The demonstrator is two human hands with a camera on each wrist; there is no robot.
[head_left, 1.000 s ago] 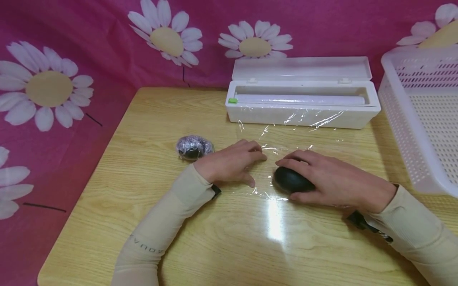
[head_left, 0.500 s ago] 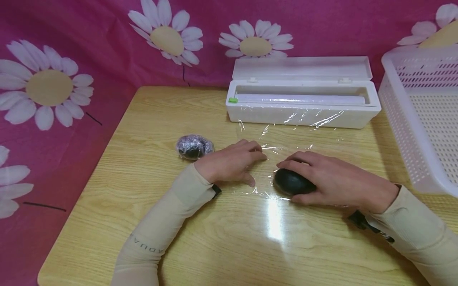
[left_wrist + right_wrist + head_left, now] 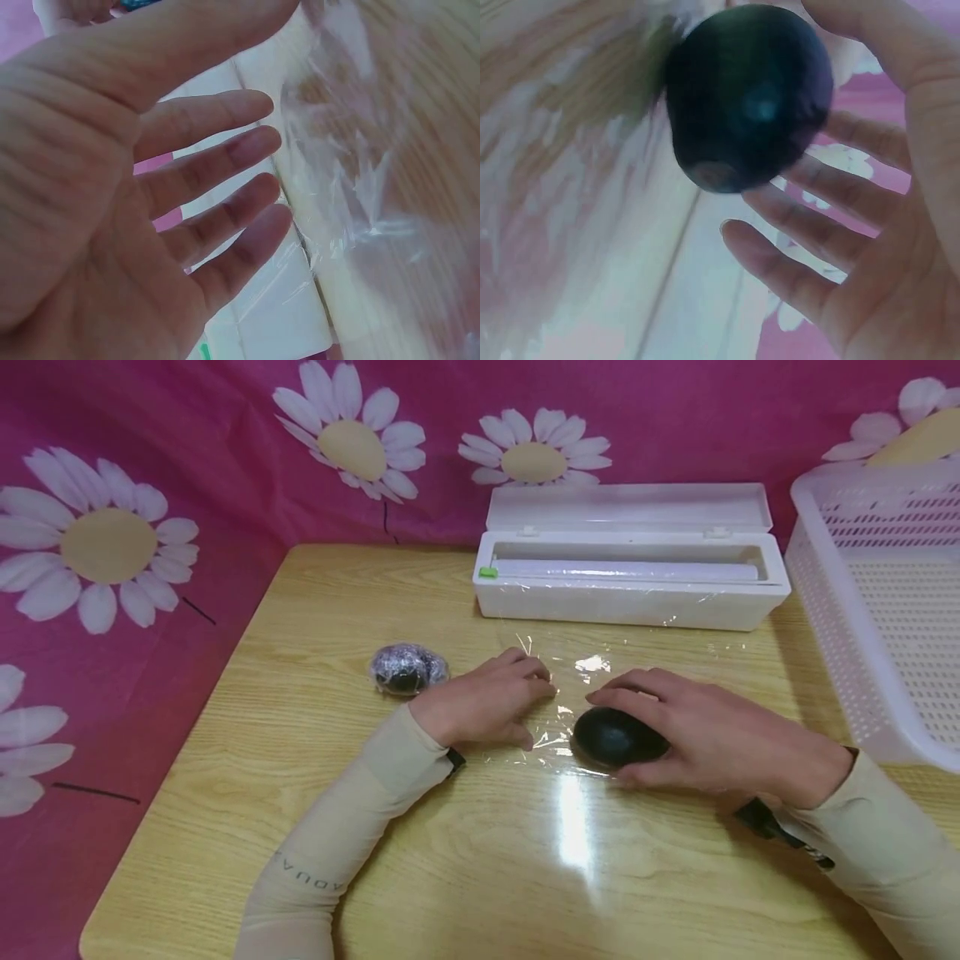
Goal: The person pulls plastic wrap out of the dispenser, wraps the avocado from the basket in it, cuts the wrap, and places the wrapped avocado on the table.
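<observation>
A dark, smooth avocado [image 3: 618, 737] lies on a sheet of clear cling film [image 3: 551, 714] spread over the table. My right hand [image 3: 716, 739] holds it from the right, fingers along its far side and thumb by its near side. In the right wrist view the avocado [image 3: 746, 97] shows a brownish spot on one end, with my fingers spread behind it. To the left, my left hand [image 3: 483, 697] lies at the film's left part, fingers loosely bent and holding nothing. Behind its wrist sits a dark object wrapped in crinkled film [image 3: 408, 669].
A white film dispenser box [image 3: 633, 603] stands at the back with its lid raised, a film roll [image 3: 626, 569] inside and a green slider [image 3: 487, 573] at its left end. At the right is a white perforated basket [image 3: 832, 635]. A pink flowered cloth [image 3: 442, 410] hangs behind.
My right hand has shifted slightly right, and more of the avocado shows. Bright reflections on the film have changed and the film has slackened. The left hand stays nearly still.
</observation>
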